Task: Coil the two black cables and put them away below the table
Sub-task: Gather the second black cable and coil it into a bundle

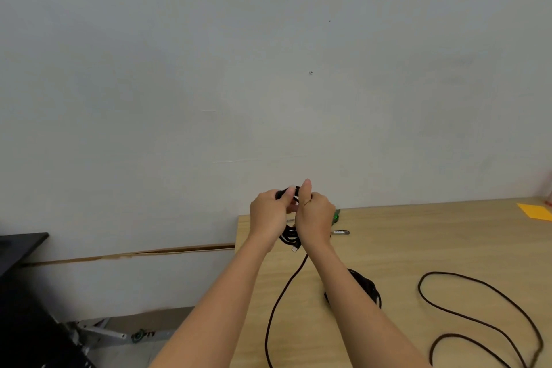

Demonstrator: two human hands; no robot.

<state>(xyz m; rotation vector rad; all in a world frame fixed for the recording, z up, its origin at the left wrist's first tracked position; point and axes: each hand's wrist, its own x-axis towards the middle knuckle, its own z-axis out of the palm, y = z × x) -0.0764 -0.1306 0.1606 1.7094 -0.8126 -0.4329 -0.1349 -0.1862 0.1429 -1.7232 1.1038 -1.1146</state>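
One camera sits on the person's head. It looks forward at the wall (209,69) and down over the near table (424,242).

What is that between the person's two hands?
A coil of black cable, gripped by the left hand and right hand above the table; its tail trails down. The head view shows it.

Light wood worktop (418,236) here, its left edge just short of the wall, and a black cable strand (272,312) trails across its near left part toward the front. Over on the right, wide black cable loops (419,286) sprawl flat, with a coiled black bundle (369,285) between, partly hidden. Along the back: a pen (340,232), a small green item (336,216), and an orange sheet (534,211) at the far right.
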